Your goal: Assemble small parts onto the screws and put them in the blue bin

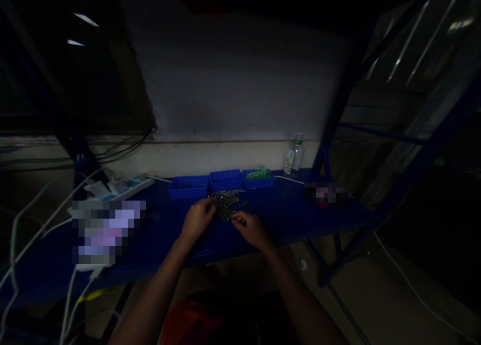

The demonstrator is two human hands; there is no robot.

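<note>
A heap of small metal pieces (225,204), some brassy and some silvery and long like screws or pins, lies on the blue table. At its left edge is my left hand (199,217), its fingers curled together; what they hold, if anything, is too dark and small to make out. My right hand (251,228) touches the heap's near right side with thumb and fingers pinched. Whatever is in that pinch cannot be made out either. A few loose pieces (244,203) lie just right of the heap.
Behind the heap stand a left blue tray (188,194), a middle blue tray (226,180) and a right blue tray (259,183) with a green bag (260,172). A clear bottle (294,159) stands by the wall. A power strip (131,185) and white cables lie left.
</note>
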